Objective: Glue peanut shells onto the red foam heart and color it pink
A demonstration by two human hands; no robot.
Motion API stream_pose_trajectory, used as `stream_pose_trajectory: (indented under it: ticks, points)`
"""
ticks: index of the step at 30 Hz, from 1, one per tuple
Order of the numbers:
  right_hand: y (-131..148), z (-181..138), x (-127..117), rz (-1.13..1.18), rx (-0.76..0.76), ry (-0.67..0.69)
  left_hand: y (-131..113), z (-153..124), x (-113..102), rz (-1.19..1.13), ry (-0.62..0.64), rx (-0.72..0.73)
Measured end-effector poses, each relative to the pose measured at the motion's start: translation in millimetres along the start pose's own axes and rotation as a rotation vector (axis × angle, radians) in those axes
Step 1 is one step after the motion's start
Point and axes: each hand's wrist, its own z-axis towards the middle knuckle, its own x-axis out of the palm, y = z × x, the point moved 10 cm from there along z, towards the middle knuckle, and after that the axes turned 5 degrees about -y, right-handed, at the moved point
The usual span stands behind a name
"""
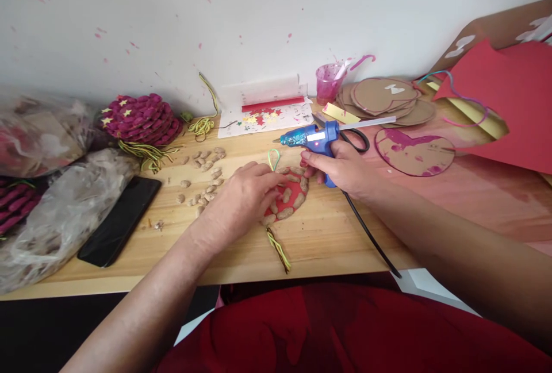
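Observation:
My right hand (345, 169) is wrapped round the handle of a blue hot glue gun (317, 137). Its nozzle points left and a white glue stick (371, 123) sticks out at the back. A red disc (294, 193) lies on the table below the gun, with peanuts in their shells round its rim and some further in. My left hand (245, 192) covers the disc's left side, its bent fingers closed on a peanut there; the fingertips are partly hidden. From the disc come a green loop (273, 158) at the top and a yellow-and-dark yarn tassel (278, 248) below.
Loose peanuts (208, 160) lie left of the disc. A black phone (121, 220), plastic bags (81, 212) and a stack of purple peanut discs (142, 120) stand further left. Behind are star confetti (262, 115), scissors (357, 140) and a pink-stained cup (328, 83). Cardboard shapes (388, 97) lie right.

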Motion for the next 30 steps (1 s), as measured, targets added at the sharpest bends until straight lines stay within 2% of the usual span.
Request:
stream_pose_trajectory:
  ticks: [5, 14, 30]
  points:
    - [1, -2, 1, 0.024, 0.021, 0.015, 4, -3, -5, -0.033, -0.010, -0.013]
    - [-1, -2, 2, 0.040, 0.040, 0.020, -2, -1, 9, -0.038, 0.031, -0.039]
    - [-1, -3, 2, 0.040, 0.031, 0.023, -6, 3, 10, -0.039, 0.027, -0.038]
